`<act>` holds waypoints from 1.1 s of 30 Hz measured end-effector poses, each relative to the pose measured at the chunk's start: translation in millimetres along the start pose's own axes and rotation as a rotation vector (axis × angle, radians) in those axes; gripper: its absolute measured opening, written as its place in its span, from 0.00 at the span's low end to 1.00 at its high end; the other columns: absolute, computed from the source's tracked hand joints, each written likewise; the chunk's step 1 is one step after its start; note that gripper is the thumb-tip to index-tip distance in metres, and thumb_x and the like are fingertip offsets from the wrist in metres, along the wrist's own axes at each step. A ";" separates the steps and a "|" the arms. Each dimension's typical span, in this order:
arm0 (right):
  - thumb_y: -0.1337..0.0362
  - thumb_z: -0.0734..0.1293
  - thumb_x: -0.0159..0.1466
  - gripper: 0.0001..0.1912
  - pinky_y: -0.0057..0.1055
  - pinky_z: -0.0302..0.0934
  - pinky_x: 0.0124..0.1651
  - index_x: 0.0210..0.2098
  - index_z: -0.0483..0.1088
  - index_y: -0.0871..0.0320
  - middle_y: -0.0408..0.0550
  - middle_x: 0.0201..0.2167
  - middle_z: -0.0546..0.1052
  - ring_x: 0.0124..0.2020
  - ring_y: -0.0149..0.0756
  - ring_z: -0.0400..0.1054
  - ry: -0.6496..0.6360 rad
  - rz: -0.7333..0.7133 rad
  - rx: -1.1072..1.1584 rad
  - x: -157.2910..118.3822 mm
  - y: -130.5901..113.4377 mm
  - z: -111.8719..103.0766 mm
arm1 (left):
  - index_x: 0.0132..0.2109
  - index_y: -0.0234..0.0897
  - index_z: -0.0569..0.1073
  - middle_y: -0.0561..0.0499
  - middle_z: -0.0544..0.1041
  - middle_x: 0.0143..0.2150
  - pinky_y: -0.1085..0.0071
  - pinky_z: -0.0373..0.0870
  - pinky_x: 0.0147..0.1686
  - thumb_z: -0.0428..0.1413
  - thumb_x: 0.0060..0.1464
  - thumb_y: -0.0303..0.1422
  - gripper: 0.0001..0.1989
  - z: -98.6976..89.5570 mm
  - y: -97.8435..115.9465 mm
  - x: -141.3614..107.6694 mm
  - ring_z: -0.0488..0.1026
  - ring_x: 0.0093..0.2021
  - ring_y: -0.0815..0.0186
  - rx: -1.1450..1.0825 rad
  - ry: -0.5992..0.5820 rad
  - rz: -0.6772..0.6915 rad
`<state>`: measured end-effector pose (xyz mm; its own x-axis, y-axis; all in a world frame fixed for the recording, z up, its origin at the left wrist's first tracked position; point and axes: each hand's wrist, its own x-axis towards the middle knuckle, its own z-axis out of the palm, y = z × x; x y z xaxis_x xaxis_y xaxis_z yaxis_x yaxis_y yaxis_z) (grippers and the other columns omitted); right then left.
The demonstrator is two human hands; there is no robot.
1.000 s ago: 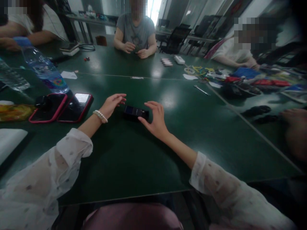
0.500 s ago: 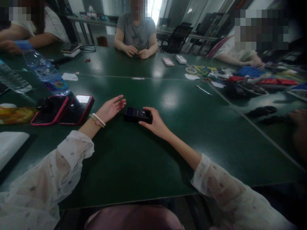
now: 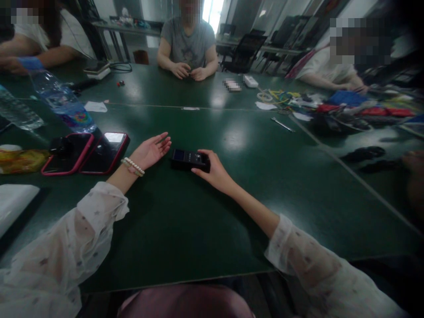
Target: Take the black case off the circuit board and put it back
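A small black device (image 3: 185,160) with a dark screen at its left end lies on the green table (image 3: 185,238). Around its right end my right hand (image 3: 213,170) is closed, thumb on the near side and fingers on the far side. My left hand (image 3: 153,151) rests to the left of the device, palm turned up, fingers apart, holding nothing. A small gap separates its fingertips from the device. Bead bracelets (image 3: 132,167) circle my left wrist.
Two phones (image 3: 104,154) in red cases, plastic bottles (image 3: 64,104) and a white object (image 3: 16,203) are at left. A wrench (image 3: 282,124) and piled cables (image 3: 278,98) lie at right. Three people sit around the table; another hand shows at the right edge.
My left hand has shifted very slightly left, away from the device. My right hand keeps the same hold, and the device has stayed in place.
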<state>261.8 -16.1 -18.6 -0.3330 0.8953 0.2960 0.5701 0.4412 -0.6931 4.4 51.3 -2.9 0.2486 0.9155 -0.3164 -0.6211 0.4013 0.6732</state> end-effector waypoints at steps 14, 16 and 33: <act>0.57 0.72 0.59 0.33 0.50 0.61 0.59 0.59 0.56 0.53 0.55 0.57 0.66 0.58 0.48 0.63 0.032 0.030 0.081 -0.4 2.7 1.2 | 0.48 0.31 0.75 0.46 0.79 0.38 0.73 0.76 0.40 0.46 0.67 0.28 0.13 -5.0 0.6 4.3 0.78 0.39 0.67 -0.027 -0.042 -0.017; 0.57 0.72 0.59 0.31 0.50 0.61 0.59 0.57 0.58 0.53 0.54 0.56 0.67 0.56 0.48 0.64 0.022 0.040 0.073 -0.3 1.5 0.1 | 0.49 0.31 0.75 0.45 0.79 0.39 0.73 0.76 0.40 0.45 0.68 0.30 0.14 -6.9 0.5 5.3 0.78 0.40 0.66 -0.040 -0.049 -0.021; 0.52 0.73 0.56 0.26 0.42 0.66 0.49 0.49 0.61 0.51 0.48 0.46 0.72 0.47 0.41 0.69 0.372 0.077 0.278 1.6 -1.1 -3.3 | 0.48 0.33 0.76 0.44 0.79 0.42 0.68 0.70 0.51 0.53 0.66 0.37 0.13 -0.1 -12.5 4.0 0.76 0.44 0.65 0.408 -0.112 0.176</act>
<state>263.1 -14.9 -15.2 0.0229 0.9086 0.4170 0.3427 0.3847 -0.8571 13.1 49.9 -12.6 0.2583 0.9593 -0.1141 -0.3230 0.1970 0.9257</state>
